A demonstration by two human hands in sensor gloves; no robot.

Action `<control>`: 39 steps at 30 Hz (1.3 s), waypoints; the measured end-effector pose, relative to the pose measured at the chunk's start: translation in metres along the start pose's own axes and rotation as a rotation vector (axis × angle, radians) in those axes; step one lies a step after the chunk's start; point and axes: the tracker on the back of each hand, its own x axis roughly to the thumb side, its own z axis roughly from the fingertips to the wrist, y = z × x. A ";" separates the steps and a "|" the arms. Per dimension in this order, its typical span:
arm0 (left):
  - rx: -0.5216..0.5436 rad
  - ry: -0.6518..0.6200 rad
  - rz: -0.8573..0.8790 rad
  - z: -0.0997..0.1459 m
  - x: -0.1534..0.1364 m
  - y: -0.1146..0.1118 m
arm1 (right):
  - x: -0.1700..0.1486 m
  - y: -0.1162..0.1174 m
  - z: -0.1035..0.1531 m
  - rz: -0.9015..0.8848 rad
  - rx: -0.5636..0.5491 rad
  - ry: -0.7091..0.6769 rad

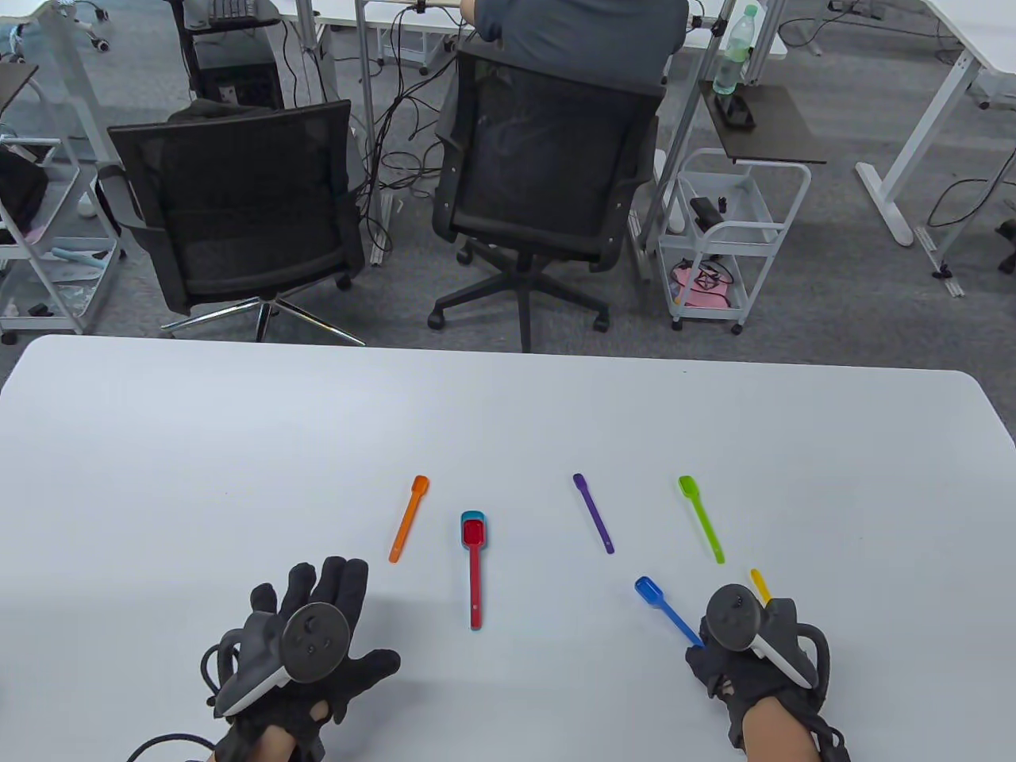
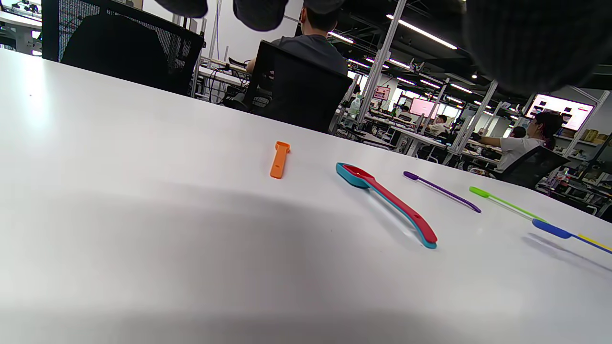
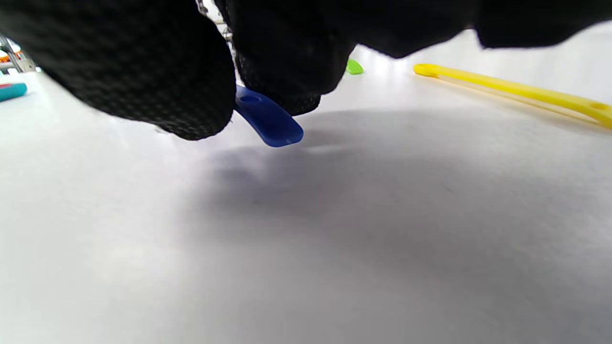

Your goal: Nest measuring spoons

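A red spoon lies nested in a teal spoon at the table's middle; both show in the left wrist view. Loose around them lie an orange spoon, a purple spoon, a green spoon and a yellow spoon. My right hand pinches the handle end of a blue spoon, held just above the table in the right wrist view. My left hand rests flat on the table with straight fingers, holding nothing.
The white table's far edge runs across the view. Beyond it stand two black office chairs, a person seated in the right one, and a white cart.
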 end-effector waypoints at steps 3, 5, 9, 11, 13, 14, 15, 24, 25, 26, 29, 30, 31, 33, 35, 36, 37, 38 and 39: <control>0.001 -0.001 -0.002 0.000 0.000 0.000 | 0.009 -0.006 0.001 -0.002 -0.005 -0.014; 0.001 -0.002 -0.002 0.000 0.001 0.000 | 0.015 -0.009 0.001 -0.012 -0.008 -0.022; 0.002 -0.005 -0.002 0.000 0.002 0.000 | 0.033 -0.015 0.000 -0.011 -0.009 -0.018; 0.003 -0.008 -0.001 0.000 0.002 0.000 | 0.043 -0.017 -0.002 -0.020 -0.005 -0.015; 0.003 -0.011 -0.007 0.001 0.003 0.000 | 0.052 -0.019 -0.003 -0.021 -0.008 -0.001; 0.005 -0.014 -0.006 0.001 0.004 0.000 | 0.058 -0.020 -0.005 -0.023 -0.013 0.008; 0.006 -0.016 -0.004 0.002 0.004 0.000 | 0.064 -0.022 -0.006 -0.029 -0.007 0.017; 0.008 0.010 -0.019 0.002 0.003 0.000 | 0.120 -0.028 -0.014 -0.031 -0.040 0.091; 0.002 0.011 -0.013 0.002 0.003 0.000 | 0.131 -0.028 -0.015 -0.009 -0.046 0.101; 0.000 0.011 -0.011 0.002 0.003 0.000 | 0.134 -0.028 -0.015 -0.004 -0.048 0.102; -0.004 0.014 -0.016 0.001 0.003 0.000 | 0.154 -0.026 -0.017 -0.015 -0.052 0.129; -0.005 0.014 -0.019 0.001 0.003 0.000 | 0.161 -0.026 -0.018 -0.023 -0.056 0.142; -0.007 0.019 -0.020 0.001 0.003 0.000 | 0.168 -0.025 -0.019 -0.029 -0.053 0.155; -0.014 0.030 -0.027 0.002 0.002 0.001 | 0.179 -0.024 -0.020 -0.037 -0.057 0.172; -0.016 0.039 -0.023 0.002 0.001 0.001 | 0.193 -0.023 -0.021 -0.045 -0.053 0.188; -0.019 0.040 -0.022 0.001 0.000 0.001 | 0.197 -0.023 -0.021 -0.046 -0.054 0.194; -0.023 0.041 -0.022 0.001 0.000 0.001 | 0.204 -0.023 -0.022 -0.046 -0.054 0.199; -0.025 0.043 -0.019 0.001 -0.001 0.001 | 0.209 -0.023 -0.023 -0.046 -0.050 0.206; -0.029 0.045 -0.019 0.001 -0.001 0.001 | 0.213 -0.023 -0.023 -0.048 -0.052 0.212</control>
